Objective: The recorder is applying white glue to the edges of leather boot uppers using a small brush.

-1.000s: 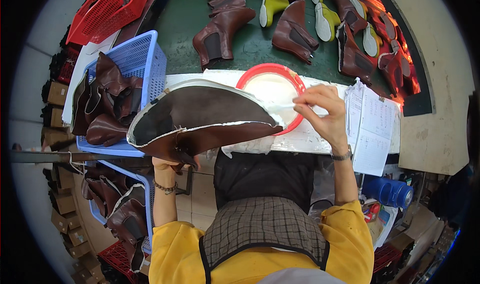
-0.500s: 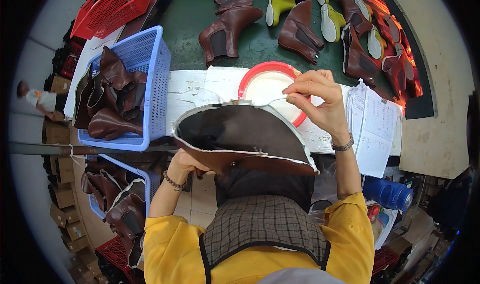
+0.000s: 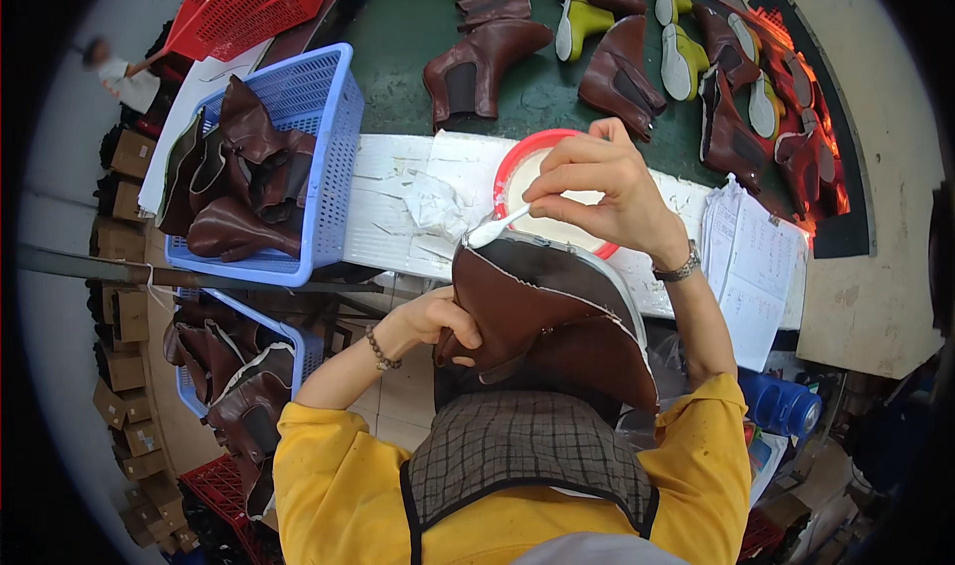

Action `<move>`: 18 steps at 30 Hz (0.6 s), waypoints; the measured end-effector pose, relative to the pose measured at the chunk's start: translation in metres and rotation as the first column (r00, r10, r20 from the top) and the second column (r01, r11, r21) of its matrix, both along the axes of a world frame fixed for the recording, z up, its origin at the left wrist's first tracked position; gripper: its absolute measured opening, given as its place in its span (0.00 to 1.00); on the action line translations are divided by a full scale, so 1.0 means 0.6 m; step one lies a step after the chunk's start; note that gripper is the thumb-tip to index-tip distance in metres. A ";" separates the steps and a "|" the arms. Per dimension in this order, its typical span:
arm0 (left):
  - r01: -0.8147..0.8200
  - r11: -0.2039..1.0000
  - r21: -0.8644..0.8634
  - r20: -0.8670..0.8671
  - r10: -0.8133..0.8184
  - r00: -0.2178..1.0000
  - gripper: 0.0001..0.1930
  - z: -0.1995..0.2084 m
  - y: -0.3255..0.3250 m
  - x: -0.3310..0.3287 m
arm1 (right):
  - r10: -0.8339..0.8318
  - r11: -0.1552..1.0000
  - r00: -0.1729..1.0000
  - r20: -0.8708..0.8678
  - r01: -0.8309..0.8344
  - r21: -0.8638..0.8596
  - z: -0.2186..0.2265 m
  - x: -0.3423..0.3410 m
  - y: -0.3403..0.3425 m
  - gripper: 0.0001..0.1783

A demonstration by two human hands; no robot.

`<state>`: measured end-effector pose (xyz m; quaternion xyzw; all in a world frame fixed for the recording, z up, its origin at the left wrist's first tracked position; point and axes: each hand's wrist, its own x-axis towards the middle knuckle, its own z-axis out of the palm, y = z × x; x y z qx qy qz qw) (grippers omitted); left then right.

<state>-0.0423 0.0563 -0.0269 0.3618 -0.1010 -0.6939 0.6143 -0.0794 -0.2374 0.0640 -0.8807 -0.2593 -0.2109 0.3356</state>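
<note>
while our left hand (image 3: 445, 326) is gripping the brown boot upper (image 3: 527, 316) at six o'clock from the red tub (image 3: 509, 162), our right hand (image 3: 602, 189) is pinching a white applicator (image 3: 489, 232) at the upper's ten o'clock edge; any slip could be smearing white across its outside.

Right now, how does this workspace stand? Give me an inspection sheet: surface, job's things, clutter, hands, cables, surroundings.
Surface: white board, stained; green table beyond it bears boots.
Job's things: brown boot upper, white applicator at its rim; red-rimmed bowl holding white substance.
Clutter: crumpled white sheet; written papers at right; blue basket of leather pieces at left.
Hands: left hand grips the upper; right hand pinches the applicator.
Cables: nothing seen clearly.
Surroundings: cardboard boxes, red basket and a blurred person at left.
</note>
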 end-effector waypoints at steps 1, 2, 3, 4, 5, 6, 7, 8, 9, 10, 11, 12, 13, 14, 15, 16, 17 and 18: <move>-0.038 0.999 -0.026 -0.009 0.038 0.999 0.31 0.004 0.004 0.008 | -0.055 0.998 0.998 0.001 0.055 0.037 -0.010 0.005 -0.006 0.09; -0.073 0.996 -0.054 -0.021 0.072 0.997 0.32 0.008 0.007 0.016 | -0.112 0.991 0.994 -0.002 0.112 0.072 -0.018 0.007 -0.015 0.10; -0.103 0.988 -0.118 0.021 0.106 0.994 0.34 0.011 0.012 0.027 | -0.189 0.963 0.980 -0.057 0.196 0.187 -0.025 0.007 -0.029 0.09; -0.128 0.968 -0.216 0.010 0.133 0.991 0.31 0.020 0.018 0.042 | -0.255 0.894 0.964 -0.073 0.264 0.361 -0.046 0.009 -0.045 0.08; -0.234 0.940 -0.249 0.045 0.252 0.967 0.30 0.027 0.021 0.055 | -0.366 0.827 0.924 -0.113 0.378 0.416 -0.072 0.001 -0.076 0.08; -0.339 0.898 -0.282 0.081 0.374 0.924 0.29 0.037 0.020 0.067 | -0.430 0.718 0.871 -0.236 0.489 0.495 -0.112 -0.009 -0.112 0.09; -0.471 0.848 -0.243 0.172 0.515 0.840 0.29 0.060 0.012 0.080 | -0.443 0.611 0.813 -0.378 0.582 0.537 -0.138 -0.027 -0.134 0.12; -0.590 0.777 -0.219 0.263 0.630 0.731 0.29 0.084 -0.001 0.098 | -0.444 0.516 0.779 -0.444 0.627 0.584 -0.177 -0.046 -0.161 0.12; -0.602 0.768 -0.219 0.445 0.628 0.638 0.29 0.083 -0.002 0.131 | -0.423 0.419 0.749 -0.510 0.660 0.624 -0.225 -0.058 -0.179 0.13; -0.618 0.755 -0.219 0.609 0.601 0.518 0.29 0.079 -0.005 0.170 | -0.444 0.364 0.697 -0.563 0.714 0.598 -0.260 -0.068 -0.184 0.12; -0.640 0.717 -0.276 0.726 0.592 0.350 0.29 0.080 -0.023 0.202 | -0.496 0.345 0.633 -0.594 0.772 0.534 -0.290 -0.078 -0.186 0.12; -0.642 0.687 -0.340 0.806 0.565 0.177 0.30 0.075 -0.053 0.240 | -0.557 0.362 0.613 -0.560 0.786 0.501 -0.333 -0.092 -0.199 0.12; -0.621 0.672 -0.404 0.838 0.544 0.043 0.31 0.059 -0.074 0.290 | -0.581 0.370 0.625 -0.521 0.773 0.515 -0.362 -0.098 -0.202 0.11; -0.602 0.654 -0.458 0.856 0.507 -0.101 0.32 0.042 -0.083 0.340 | -0.558 0.284 0.613 -0.560 0.775 0.565 -0.355 -0.094 -0.183 0.11; -0.618 0.651 -0.440 0.897 0.285 -0.339 0.34 0.036 -0.103 0.379 | -0.543 0.188 0.590 -0.598 0.779 0.598 -0.336 -0.093 -0.164 0.10; -0.633 0.645 -0.428 0.845 0.037 -0.534 0.36 0.033 -0.132 0.415 | -0.550 0.195 0.596 -0.586 0.773 0.604 -0.329 -0.097 -0.162 0.10; -0.657 0.630 -0.415 0.840 -0.012 -0.542 0.35 0.029 -0.154 0.453 | -0.552 0.207 0.593 -0.587 0.779 0.592 -0.327 -0.096 -0.161 0.10; -0.653 0.624 -0.429 0.832 -0.009 -0.555 0.35 0.024 -0.167 0.485 | -0.556 0.218 0.588 -0.587 0.785 0.580 -0.326 -0.097 -0.160 0.09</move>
